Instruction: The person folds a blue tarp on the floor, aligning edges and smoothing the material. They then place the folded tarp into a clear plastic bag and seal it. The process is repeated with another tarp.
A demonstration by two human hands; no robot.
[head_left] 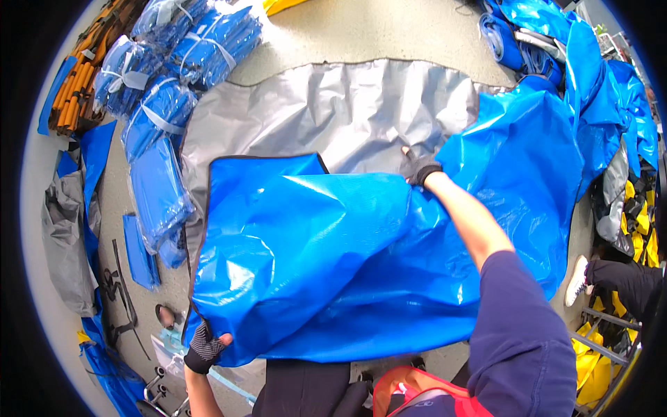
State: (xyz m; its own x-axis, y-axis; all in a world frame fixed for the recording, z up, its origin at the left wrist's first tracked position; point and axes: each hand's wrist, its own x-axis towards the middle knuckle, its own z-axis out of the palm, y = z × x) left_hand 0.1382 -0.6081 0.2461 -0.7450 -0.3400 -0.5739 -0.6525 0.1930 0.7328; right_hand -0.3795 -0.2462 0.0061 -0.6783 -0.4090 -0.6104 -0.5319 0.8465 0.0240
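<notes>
A large sheet of coated fabric, like a tarpaulin, lies spread in front of me, with its blue side (299, 236) folded over its grey side (333, 104). Dark binding runs along its edges. At the lower left, my left hand (205, 349) in a dark half-finger glove is closed on the sheet's near left corner, thumb on top. My right hand (419, 169), also gloved, reaches to the middle and rests at the fold where blue meets grey. One of its fingers is stretched out; the others are partly hidden.
Plastic-wrapped blue bundles (160, 115) lie at the left, beside orange tubes (68, 97) and a grey fabric piece (68, 243). More blue sheeting (590, 90) is heaped at the right. Yellow material (594, 368) sits in a metal frame below another person's white shoe (576, 281).
</notes>
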